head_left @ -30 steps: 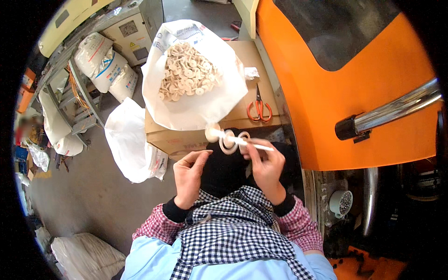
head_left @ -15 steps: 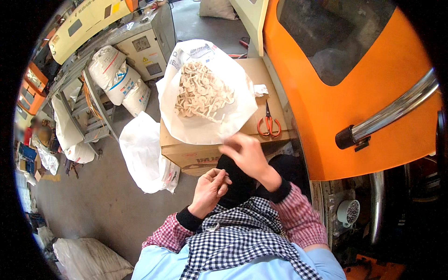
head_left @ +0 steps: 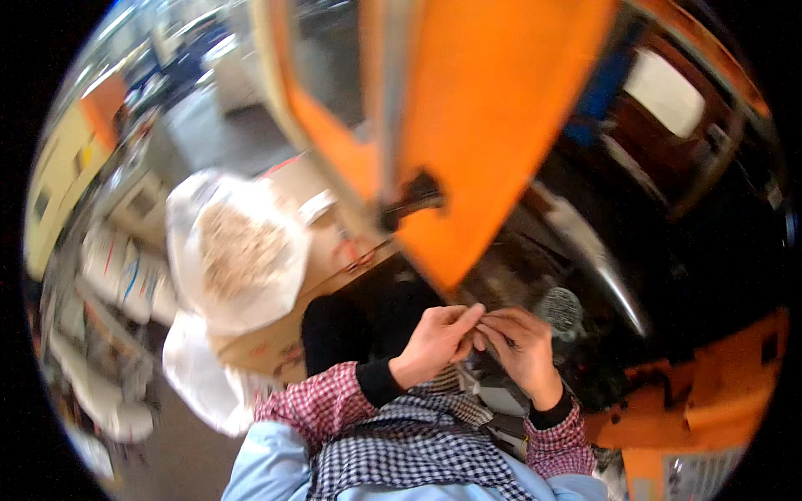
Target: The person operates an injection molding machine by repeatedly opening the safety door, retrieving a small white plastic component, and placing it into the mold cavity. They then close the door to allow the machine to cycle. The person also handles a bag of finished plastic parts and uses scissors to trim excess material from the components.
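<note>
My left hand [head_left: 436, 341] and my right hand [head_left: 525, 344] meet in front of my lap, fingertips touching, each closed in a pinch. Whatever sits between them is too small and blurred to make out. Nearby, beyond my right hand, stands a pale cup [head_left: 561, 312] with small greyish bits in it. To the left, a white plastic sack [head_left: 189, 288] lies open on a cardboard box [head_left: 330, 284], full of beige moulded pieces [head_left: 242, 249]. Red-handled scissors [head_left: 357, 253] rest on the box, smeared by motion.
An orange machine door [head_left: 468, 142] rises ahead, its dark interior to the right. A metal bar [head_left: 614, 288] slants beyond the cup. Another white bag [head_left: 200, 367] stands by the box on the floor. Filled sacks [head_left: 125, 267] are at the far left.
My view has swung to the right, toward the machine's opening. My right hand has come back from the sack's near edge and now meets my left hand.
</note>
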Tool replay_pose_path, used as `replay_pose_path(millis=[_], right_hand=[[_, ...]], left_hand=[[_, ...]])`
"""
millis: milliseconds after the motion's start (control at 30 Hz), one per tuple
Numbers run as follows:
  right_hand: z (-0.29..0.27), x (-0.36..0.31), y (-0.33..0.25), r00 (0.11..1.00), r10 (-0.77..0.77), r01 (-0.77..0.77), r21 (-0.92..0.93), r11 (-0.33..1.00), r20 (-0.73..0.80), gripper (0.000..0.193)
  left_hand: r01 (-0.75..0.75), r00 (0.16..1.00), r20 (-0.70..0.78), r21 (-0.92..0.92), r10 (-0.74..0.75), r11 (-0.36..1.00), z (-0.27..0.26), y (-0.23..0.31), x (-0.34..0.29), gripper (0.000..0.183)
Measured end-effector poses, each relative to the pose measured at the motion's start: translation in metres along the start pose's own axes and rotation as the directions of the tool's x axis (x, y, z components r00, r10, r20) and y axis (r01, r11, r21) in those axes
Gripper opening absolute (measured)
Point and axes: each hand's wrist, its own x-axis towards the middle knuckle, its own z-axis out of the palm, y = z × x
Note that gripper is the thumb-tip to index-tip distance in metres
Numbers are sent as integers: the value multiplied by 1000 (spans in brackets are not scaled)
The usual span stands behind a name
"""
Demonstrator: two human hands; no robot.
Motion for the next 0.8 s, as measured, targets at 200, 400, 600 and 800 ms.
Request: replay_pose_path(millis=[200,400,600,800], right_hand=[[-67,49,57,823,-21,-129,-224,966,-567,6],[-117,170,218,544,211,-340,17,940,-812,16],[-139,252,323,482,314,-515,26,857,-818,22],[-145,281,355,389,295,-618,-10,786,-873,22]], left_hand=[[-168,948,226,-236,222,957,31,-3,63,25],[-62,980,178,-142,87,988,53,12,77,24],[81,996,27,10,-81,997,56,22,62,24],[-665,718,485,690,500,286,31,8,75,24]])
